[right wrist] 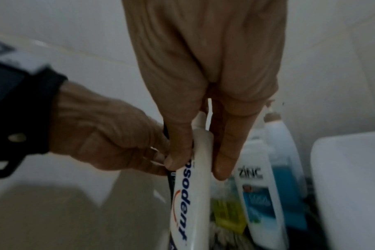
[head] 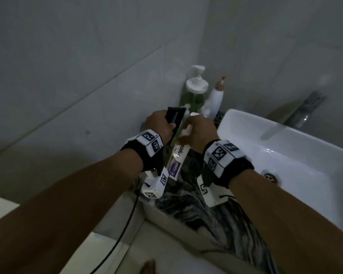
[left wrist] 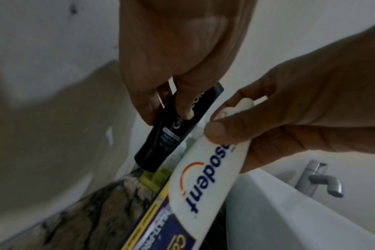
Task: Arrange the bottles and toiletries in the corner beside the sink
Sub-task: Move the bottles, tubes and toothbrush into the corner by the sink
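My left hand (head: 160, 125) grips a black tube (head: 174, 119), cap end down (left wrist: 173, 133). My right hand (head: 198, 131) pinches a white toothpaste tube (head: 177, 155) near its cap end, thumb and fingers on either side (right wrist: 195, 177). The two tubes are held side by side above the marbled counter, just in front of the corner. A green pump bottle (head: 194, 93) and a white bottle with a brown top (head: 216, 97) stand in the corner by the wall. A white "ZINC" bottle (right wrist: 259, 194) stands behind the toothpaste.
The white sink basin (head: 285, 155) lies right of my hands, with a chrome tap (head: 299, 109) behind it. Tiled walls close in the corner at left and back. The dark marbled counter (head: 182, 198) runs toward me. A black cable (head: 125, 230) hangs from my left wrist.
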